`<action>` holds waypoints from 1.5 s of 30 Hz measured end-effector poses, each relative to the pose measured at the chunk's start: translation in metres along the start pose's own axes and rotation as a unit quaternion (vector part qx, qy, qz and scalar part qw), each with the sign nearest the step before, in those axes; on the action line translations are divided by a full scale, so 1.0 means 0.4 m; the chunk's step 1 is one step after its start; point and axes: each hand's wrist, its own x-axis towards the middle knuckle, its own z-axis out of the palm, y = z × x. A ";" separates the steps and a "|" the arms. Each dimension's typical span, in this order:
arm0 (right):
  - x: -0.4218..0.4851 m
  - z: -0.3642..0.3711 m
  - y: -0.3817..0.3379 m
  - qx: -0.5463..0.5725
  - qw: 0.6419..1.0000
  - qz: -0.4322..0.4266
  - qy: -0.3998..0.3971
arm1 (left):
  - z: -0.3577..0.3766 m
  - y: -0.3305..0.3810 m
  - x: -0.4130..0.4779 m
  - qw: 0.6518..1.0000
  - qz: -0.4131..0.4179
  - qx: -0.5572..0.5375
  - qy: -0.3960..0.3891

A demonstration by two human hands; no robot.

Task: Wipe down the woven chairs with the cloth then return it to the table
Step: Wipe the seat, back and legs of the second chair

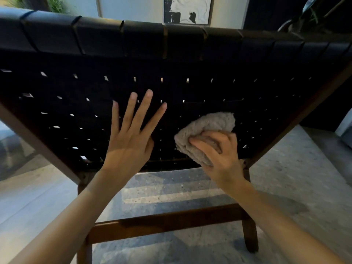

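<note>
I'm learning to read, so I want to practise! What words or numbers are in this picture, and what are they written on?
None: no word, number, label or brand can be read anywhere.
The framed picture behind the woven chair shows only black blotches and swirls, not letters.
The chair and the cloth carry no tag or print that shows.

Both forearms [72,216] are showing bare right to the frame edge, left hand [129,141] and right hand [219,155] are going bare too, fingers [131,111] slim, nails short and plain.
</note>
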 end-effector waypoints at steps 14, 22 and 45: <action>0.236 0.098 -0.012 -0.089 0.988 0.058 0.111 | 0.003 -0.077 -0.005 0.998 -0.047 0.032 0.000; -0.022 0.239 -0.015 -0.055 0.998 0.009 -0.030 | 0.006 -0.098 -0.040 0.998 -0.030 0.039 -0.042; 0.316 0.086 -0.165 0.021 0.993 0.042 0.111 | -0.072 -0.159 -0.072 0.991 -0.115 0.022 -0.070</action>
